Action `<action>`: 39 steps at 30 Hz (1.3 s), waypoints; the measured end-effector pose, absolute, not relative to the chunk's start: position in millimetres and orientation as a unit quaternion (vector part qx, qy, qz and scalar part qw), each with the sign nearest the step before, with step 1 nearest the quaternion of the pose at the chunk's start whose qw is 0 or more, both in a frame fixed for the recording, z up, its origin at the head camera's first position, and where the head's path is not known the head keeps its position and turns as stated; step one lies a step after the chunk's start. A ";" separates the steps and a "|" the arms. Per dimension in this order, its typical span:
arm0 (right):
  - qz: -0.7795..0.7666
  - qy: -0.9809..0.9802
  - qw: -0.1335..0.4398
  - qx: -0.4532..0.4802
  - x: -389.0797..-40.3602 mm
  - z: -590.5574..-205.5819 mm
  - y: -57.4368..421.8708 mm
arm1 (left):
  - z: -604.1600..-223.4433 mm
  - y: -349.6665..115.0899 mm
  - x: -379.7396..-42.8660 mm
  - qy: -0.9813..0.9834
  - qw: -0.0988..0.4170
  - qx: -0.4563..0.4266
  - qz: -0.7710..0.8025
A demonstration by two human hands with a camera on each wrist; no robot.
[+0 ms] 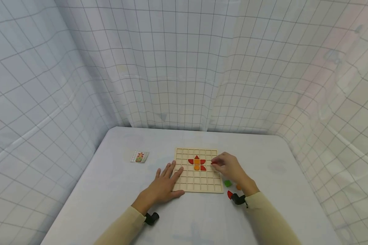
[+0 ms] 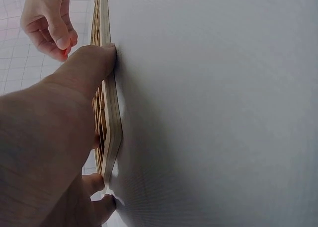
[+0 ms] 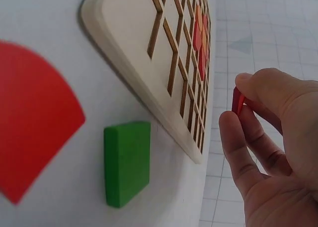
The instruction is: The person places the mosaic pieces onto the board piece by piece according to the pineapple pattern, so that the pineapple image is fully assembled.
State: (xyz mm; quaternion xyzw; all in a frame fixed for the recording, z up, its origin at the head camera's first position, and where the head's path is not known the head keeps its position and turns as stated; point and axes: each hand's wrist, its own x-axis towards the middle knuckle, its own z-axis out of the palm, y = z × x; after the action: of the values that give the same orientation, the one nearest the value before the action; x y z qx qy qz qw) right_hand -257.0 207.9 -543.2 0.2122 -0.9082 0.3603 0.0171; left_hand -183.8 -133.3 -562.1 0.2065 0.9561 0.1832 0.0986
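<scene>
My left hand (image 1: 162, 186) lies with fingers spread over the left edge and near left corner of a wooden grid board (image 1: 199, 187); its thumb touches the near edge in the left wrist view. My right hand (image 1: 230, 167) pinches a small red piece (image 3: 237, 101) between thumb and fingertips, above the board's right edge. The piece's full outline is hidden by the fingers. Set in the grid are a red triangle (image 1: 197, 157), an orange square (image 1: 197, 161), an orange round piece (image 1: 197, 167) and several red quarter-round pieces (image 1: 203, 161).
Beside the board's near right corner lie a green square block (image 3: 128, 162), a red quarter-round piece (image 3: 35, 117) and an orange piece (image 1: 239, 187), partly hidden by the right wrist. A picture card (image 1: 139, 157) with a gridded pattern lies left of the board. White gridded curtains (image 1: 184, 85) surround the table.
</scene>
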 end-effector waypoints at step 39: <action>0.261 -0.897 0.004 0.356 -277.7 -549.4 127.8 | -559.6 -135.9 -183.6 0.952 0.105 0.219 0.184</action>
State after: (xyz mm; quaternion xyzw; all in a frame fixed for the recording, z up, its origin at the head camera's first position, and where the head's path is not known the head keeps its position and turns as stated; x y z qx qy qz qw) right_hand -277.7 127.8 -549.4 0.3562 -0.8972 0.2610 0.0035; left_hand -183.6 -135.9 -559.6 0.2194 0.9523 0.1842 0.1050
